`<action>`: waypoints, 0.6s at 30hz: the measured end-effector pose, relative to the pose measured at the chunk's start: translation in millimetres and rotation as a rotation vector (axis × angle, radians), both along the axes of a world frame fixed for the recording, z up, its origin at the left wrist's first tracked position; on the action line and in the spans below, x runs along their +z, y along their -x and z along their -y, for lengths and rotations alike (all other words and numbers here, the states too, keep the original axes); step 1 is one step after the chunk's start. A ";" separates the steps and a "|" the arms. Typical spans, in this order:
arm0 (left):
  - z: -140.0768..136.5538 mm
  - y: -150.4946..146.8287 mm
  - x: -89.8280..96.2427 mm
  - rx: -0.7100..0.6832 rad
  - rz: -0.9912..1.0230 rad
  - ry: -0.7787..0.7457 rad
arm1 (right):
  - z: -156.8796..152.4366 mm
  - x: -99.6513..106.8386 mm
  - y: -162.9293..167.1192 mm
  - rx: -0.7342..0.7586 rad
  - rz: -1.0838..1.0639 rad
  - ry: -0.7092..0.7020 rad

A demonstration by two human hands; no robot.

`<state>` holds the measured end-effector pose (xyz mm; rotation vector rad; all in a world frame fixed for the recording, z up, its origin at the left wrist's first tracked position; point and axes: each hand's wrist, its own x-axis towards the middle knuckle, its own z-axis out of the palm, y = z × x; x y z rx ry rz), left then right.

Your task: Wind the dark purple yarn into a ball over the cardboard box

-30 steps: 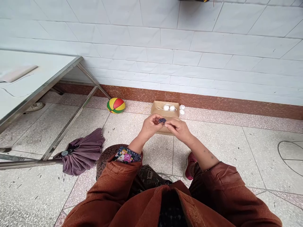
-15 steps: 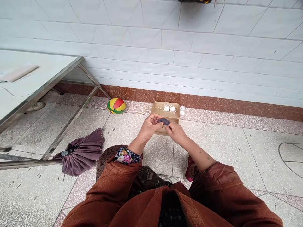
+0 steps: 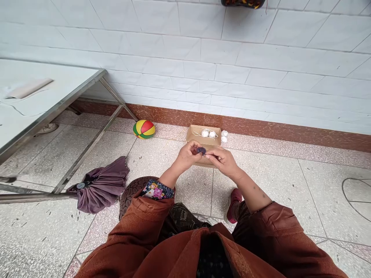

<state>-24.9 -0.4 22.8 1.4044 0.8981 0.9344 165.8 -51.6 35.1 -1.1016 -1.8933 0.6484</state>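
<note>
A small dark grey-purple bundle that looks like wound yarn (image 3: 201, 151) is pinched between the thumb and fingers of my left hand (image 3: 188, 155). My right hand (image 3: 222, 160) is closed in a pinch at the bundle's right end; a strand between its fingertips is too fine to make out. Both hands are above the near part of an open cardboard box (image 3: 189, 134). Inside its far part lie white balls of string (image 3: 205, 133) with loose ends.
Two white round pieces (image 3: 224, 136) sit right of the box by the wall. To the left are a striped ball (image 3: 144, 129), a folded purple umbrella (image 3: 102, 185) and a metal-framed table (image 3: 72, 79). A wire ring (image 3: 344, 193) lies far right. A dark jar (image 3: 243, 3) shows at the top.
My right hand has shifted slightly right, away from my left, and its fingers are now stretched more across the bundle's end. The bundle stays in my left hand, turned a little.
</note>
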 end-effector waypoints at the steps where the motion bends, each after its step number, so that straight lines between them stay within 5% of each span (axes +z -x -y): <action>1: 1.8 -0.8 1.1 -0.034 -0.025 -0.020 | -1.7 1.5 -2.7 -0.022 -0.007 -0.001; 9: 9.5 -1.2 12.4 -0.177 0.135 -0.070 | -19.7 -10.6 -2.3 -0.226 -0.044 0.020; 18: -56.6 -5.0 27.8 -0.010 0.259 -0.001 | -23.5 -8.1 24.0 -0.177 0.032 0.013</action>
